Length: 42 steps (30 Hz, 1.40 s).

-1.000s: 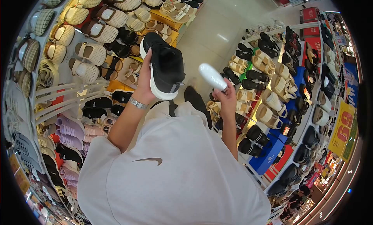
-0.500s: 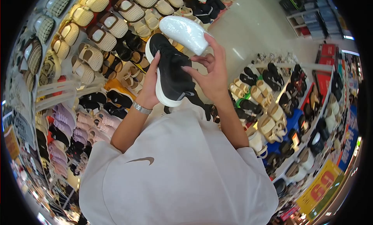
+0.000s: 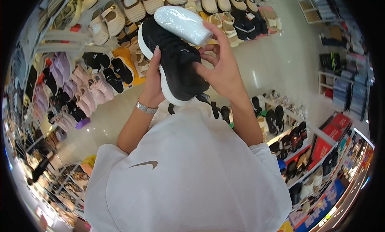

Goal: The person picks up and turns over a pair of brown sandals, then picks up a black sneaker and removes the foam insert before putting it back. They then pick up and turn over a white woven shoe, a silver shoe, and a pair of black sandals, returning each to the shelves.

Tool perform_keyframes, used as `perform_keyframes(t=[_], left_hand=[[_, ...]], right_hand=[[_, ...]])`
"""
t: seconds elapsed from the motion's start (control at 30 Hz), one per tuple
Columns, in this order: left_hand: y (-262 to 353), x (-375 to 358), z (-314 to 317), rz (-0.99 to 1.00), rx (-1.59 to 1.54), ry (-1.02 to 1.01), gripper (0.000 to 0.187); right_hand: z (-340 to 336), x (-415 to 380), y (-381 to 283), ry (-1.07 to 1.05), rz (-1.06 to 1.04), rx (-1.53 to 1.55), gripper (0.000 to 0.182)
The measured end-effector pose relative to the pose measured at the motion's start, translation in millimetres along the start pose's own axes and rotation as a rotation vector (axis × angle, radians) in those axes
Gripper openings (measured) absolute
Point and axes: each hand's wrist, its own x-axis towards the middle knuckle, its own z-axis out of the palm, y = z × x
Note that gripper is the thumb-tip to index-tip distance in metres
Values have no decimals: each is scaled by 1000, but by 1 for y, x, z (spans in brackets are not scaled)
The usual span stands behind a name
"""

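A black sneaker (image 3: 176, 67) with a thick white sole is held up in front of my chest, toe pointing up and left. My left hand (image 3: 153, 77) grips it along the sole edge, thumb laid on its side. In my right hand (image 3: 219, 61) is a white shoe stuffer in shiny clear plastic (image 3: 182, 24), pinched by its lower right end. The stuffer lies across the toe side of the sneaker, outside it. My right thumb reaches to the sneaker's opening, whose inside is dark. A metal watch (image 3: 146, 107) circles my left wrist.
Woven clogs and sandals (image 3: 136, 7) line a shelf ahead. Pink sneakers (image 3: 86, 97) and black shoes (image 3: 120, 69) are at left. On the right stands another shoe rack (image 3: 298, 136) with red panels (image 3: 331, 132). Glossy floor (image 3: 256, 67) runs between the displays.
My view has turned, so the shelves have shifted and more floor shows. The sneaker and stuffer have moved slightly left in view, still held the same way.
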Motion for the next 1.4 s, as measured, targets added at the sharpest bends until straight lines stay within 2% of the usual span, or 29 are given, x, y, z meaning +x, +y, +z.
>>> perform_keyframes(t=[0.07, 0.17, 0.37, 0.47, 0.57, 0.67, 0.97, 1.07, 1.17, 1.27, 1.37, 1.4], left_hand=[[2, -6, -2, 82, -29, 1, 66], [12, -16, -16, 140, -132, -101, 65], [30, -54, -27, 358, 59, 104, 66], [37, -78, -36, 424, 96, 148, 66], [46, -101, -53, 441, 44, 148, 65], [53, -126, -63, 453, 45, 233, 66], [100, -191, -106, 397, -263, 1, 68], [112, -214, -121, 417, -91, 150, 69], [127, -241, -131, 448, -109, 140, 68], [142, -271, -147, 493, -201, 86, 65], [151, -302, -162, 540, -289, 77, 64], [152, -312, -164, 566, -288, 95, 63]], right_hand=[[6, 9, 1, -70, -11, 80, 88], [20, 20, -7, -139, 55, 199, 88], [65, 40, -12, -303, 62, 115, 87], [100, 41, 3, -333, -43, 30, 90], [133, 40, -1, -322, -67, -94, 93], [164, 33, -4, -311, -189, -317, 95], [233, 7, -21, -419, -80, -161, 89], [275, -1, -13, -383, -208, -279, 87], [312, -8, -11, -393, -277, -353, 84], [339, -14, -12, -463, -152, -120, 85], [363, -20, -19, -540, -181, 80, 90], [372, -22, -21, -592, -250, 54, 89]])
